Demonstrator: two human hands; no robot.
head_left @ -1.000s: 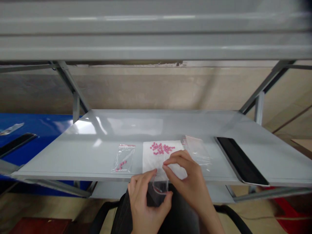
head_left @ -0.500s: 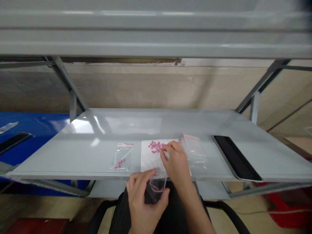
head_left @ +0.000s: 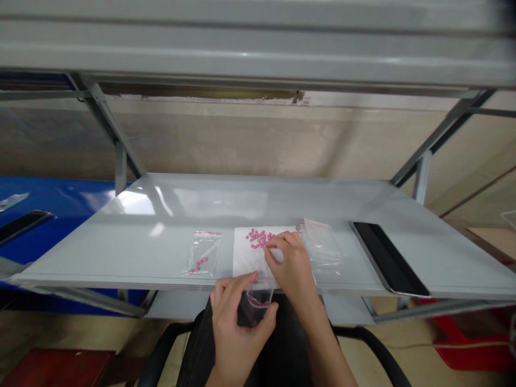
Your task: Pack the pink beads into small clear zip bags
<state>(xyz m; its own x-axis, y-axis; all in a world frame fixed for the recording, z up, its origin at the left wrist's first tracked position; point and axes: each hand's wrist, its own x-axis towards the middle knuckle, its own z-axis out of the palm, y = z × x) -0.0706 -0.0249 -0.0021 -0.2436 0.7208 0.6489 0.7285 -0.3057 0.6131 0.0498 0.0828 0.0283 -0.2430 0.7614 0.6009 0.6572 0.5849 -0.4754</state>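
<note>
My left hand grips a clear zip bag by its sides, just off the table's front edge. The bag's mouth gapes between thumb and fingers. Thumb and forefinger of my right hand are pinched together at the near side of a cluster of small round pink beads. Whatever lies between those fingertips is too small to make out. The beads rest on a white paper sheet, partly covered by my right hand. To the left lies a flat zip bag with several pink beads inside.
A stack of flat clear bags lies right of the paper. Farther right is a dark-screened tablet. The grey table has metal braces at both sides and a shelf above. A blue table adjoins at left.
The camera view has shifted slightly, so the table sits a little higher. Both hands keep nearly the same pose, the right still pinched at the beads and the left still holding the bag.
</note>
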